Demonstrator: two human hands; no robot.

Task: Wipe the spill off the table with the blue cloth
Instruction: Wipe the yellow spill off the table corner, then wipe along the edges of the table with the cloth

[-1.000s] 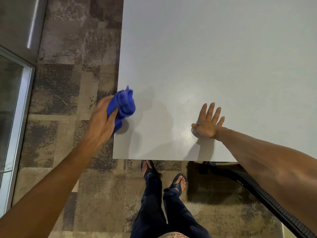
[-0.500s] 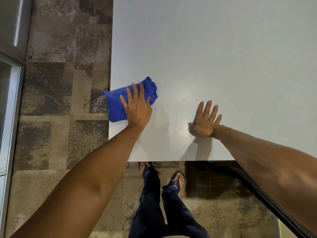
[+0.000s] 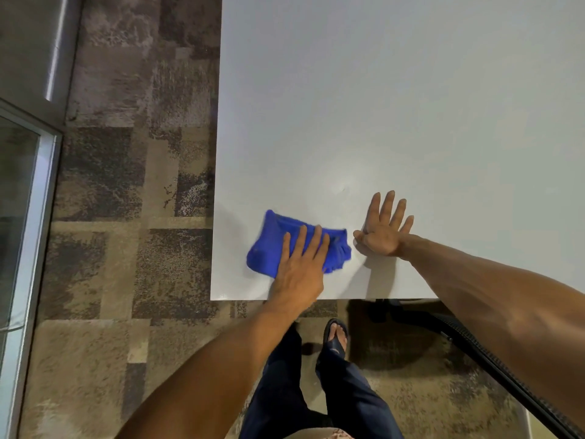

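Observation:
A crumpled blue cloth (image 3: 272, 245) lies on the white table (image 3: 395, 106) near its front left corner. My left hand (image 3: 300, 267) presses flat on the cloth with fingers spread, covering its lower right part. My right hand (image 3: 384, 228) rests palm down on the bare table just right of the cloth, fingers apart and holding nothing. A faint shiny mark (image 3: 343, 188) shows on the table surface just beyond the cloth; I cannot tell if it is wet.
The table's left edge (image 3: 217, 185) and front edge (image 3: 348, 298) border patterned carpet (image 3: 126, 217). A glass door frame (image 3: 38, 217) stands at far left. A black chair part (image 3: 474, 353) sits under the table's front right. My legs and sandalled foot (image 3: 335, 337) stand at the front edge.
My left hand brought the cloth from the table's left edge onto the surface, then slid it right and toward the front edge, close to my right hand. The right hand stayed in place.

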